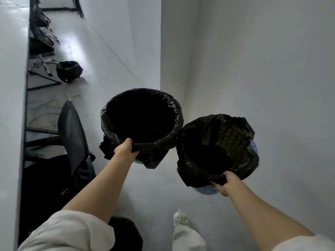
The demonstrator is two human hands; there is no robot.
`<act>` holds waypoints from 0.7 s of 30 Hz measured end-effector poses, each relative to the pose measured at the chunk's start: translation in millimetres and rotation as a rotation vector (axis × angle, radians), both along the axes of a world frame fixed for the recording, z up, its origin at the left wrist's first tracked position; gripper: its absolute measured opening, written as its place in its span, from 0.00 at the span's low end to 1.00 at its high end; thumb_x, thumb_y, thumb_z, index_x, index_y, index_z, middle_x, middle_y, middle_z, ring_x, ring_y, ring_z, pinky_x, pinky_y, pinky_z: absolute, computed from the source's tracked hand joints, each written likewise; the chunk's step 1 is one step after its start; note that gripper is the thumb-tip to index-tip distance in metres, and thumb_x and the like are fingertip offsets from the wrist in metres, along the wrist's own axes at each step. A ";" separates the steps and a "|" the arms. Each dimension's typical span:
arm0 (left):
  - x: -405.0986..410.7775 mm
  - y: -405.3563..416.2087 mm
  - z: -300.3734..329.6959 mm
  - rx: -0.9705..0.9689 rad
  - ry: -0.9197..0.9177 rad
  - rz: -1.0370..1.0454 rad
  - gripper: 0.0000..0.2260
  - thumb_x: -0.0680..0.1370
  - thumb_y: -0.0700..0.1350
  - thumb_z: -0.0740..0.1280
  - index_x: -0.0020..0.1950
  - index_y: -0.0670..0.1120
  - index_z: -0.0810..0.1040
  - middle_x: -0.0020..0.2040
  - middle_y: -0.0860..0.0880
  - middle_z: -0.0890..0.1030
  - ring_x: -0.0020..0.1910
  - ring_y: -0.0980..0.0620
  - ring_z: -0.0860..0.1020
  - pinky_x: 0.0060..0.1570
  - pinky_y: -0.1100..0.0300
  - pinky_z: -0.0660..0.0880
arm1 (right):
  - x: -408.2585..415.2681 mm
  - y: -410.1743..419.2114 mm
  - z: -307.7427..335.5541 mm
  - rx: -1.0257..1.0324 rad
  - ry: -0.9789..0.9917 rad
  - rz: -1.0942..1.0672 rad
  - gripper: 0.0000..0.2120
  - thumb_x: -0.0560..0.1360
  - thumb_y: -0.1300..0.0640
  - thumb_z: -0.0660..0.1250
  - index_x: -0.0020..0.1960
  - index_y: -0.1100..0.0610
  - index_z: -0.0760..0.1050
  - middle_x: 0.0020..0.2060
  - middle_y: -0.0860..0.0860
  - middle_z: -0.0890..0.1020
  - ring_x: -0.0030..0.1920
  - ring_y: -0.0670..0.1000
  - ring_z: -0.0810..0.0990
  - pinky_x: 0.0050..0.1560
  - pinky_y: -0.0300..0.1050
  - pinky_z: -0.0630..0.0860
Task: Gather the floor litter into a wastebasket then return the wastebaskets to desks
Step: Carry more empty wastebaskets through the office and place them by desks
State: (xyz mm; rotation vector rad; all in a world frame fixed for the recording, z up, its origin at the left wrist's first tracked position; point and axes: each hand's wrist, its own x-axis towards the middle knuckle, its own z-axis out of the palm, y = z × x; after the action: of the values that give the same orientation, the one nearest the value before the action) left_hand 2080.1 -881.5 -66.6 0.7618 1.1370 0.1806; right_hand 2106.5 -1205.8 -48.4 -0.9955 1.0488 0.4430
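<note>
My left hand [126, 148]: it grips the near rim of the left wastebasket [143, 124], fingers curled over the edge and over the black bag that lines it.
My right hand [224, 182]: it grips the near rim of the right wastebasket [217, 151], fingers closed around the edge together with the crumpled black bag.
Left wastebasket: held up above the floor, mouth open toward me, inside too dark to see any content.
Right wastebasket: also held in the air, just beside the left one and a little nearer to me; their bags touch or almost touch. A bit of blue plastic shows under the bag.
Third wastebasket [68, 70]: it stands on the floor far ahead on the left, near the desk [12, 87], with a black bag too.
Chair [74, 138]: black mesh office chair, beside the desk, to the left of my left arm.
Wall [262, 69]: white, on my right side.
My foot [183, 230]: in a white shoe, on the grey floor [154, 196] below the right wastebasket.
</note>
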 end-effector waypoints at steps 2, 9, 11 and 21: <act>44.7 30.6 10.3 0.037 0.010 0.076 0.22 0.76 0.38 0.63 0.69 0.40 0.65 0.67 0.39 0.71 0.63 0.39 0.73 0.45 0.54 0.77 | 58.0 33.5 -3.3 0.013 0.017 0.074 0.22 0.80 0.61 0.60 0.73 0.57 0.64 0.70 0.59 0.68 0.68 0.62 0.69 0.66 0.56 0.71; 138.1 129.9 52.5 0.165 0.013 0.266 0.05 0.77 0.38 0.61 0.52 0.41 0.66 0.56 0.42 0.73 0.65 0.44 0.73 0.51 0.55 0.76 | 206.7 163.2 0.0 -0.002 0.056 0.395 0.22 0.79 0.62 0.60 0.72 0.58 0.64 0.69 0.57 0.70 0.67 0.60 0.71 0.60 0.53 0.74; 151.4 168.8 60.2 0.107 -0.023 0.374 0.08 0.76 0.38 0.62 0.54 0.41 0.67 0.57 0.40 0.73 0.60 0.43 0.74 0.43 0.55 0.77 | 235.0 206.3 0.8 -0.001 0.053 0.460 0.21 0.79 0.63 0.60 0.72 0.58 0.65 0.68 0.57 0.71 0.67 0.60 0.72 0.61 0.54 0.75; 240.7 407.9 63.8 0.090 -0.111 0.532 0.08 0.77 0.37 0.60 0.55 0.40 0.67 0.51 0.42 0.73 0.53 0.46 0.73 0.41 0.56 0.75 | 379.5 452.8 -23.5 0.046 0.000 0.745 0.11 0.77 0.65 0.58 0.59 0.60 0.69 0.48 0.59 0.76 0.55 0.64 0.77 0.38 0.54 0.79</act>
State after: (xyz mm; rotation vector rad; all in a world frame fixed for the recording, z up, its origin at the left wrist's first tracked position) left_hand 2320.8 -473.6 -2.8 0.5054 1.2119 0.7154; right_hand 2486.0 -753.0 -71.9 -1.3304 0.6320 1.0666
